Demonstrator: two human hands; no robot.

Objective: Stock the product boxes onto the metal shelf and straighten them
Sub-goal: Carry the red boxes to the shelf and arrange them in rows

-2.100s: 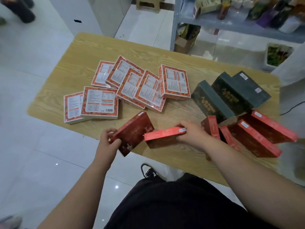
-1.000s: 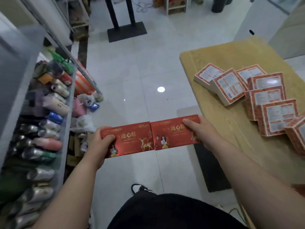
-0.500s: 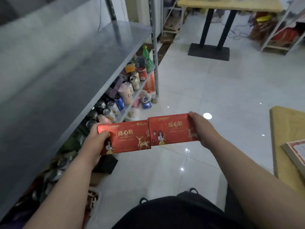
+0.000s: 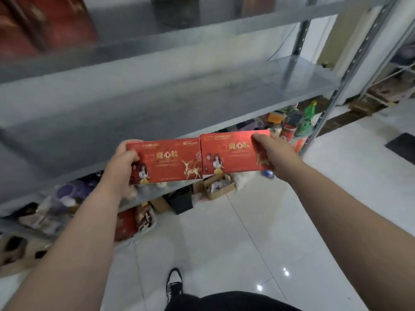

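Note:
Two flat red product boxes with gold deer art are held side by side, upright, faces toward me. My left hand (image 4: 122,168) grips the left red box (image 4: 170,161) at its left end. My right hand (image 4: 272,153) grips the right red box (image 4: 231,151) at its right end. The boxes' inner edges touch. Both hover just in front of the front edge of the grey metal shelf (image 4: 157,102), whose middle board is bare. On the board above, blurred dark red boxes (image 4: 45,21) stand at the far left.
The shelf's perforated uprights (image 4: 332,99) stand at the right. Bottles, cans and packets (image 4: 298,120) crowd the lower board. Open cardboard boxes (image 4: 219,187) and a dark box sit on the white tiled floor below. My shoe (image 4: 174,286) shows at the bottom.
I turned from the table to face the shelf squarely. Both hands carried the two red boxes up and forward, close to the middle board's front edge.

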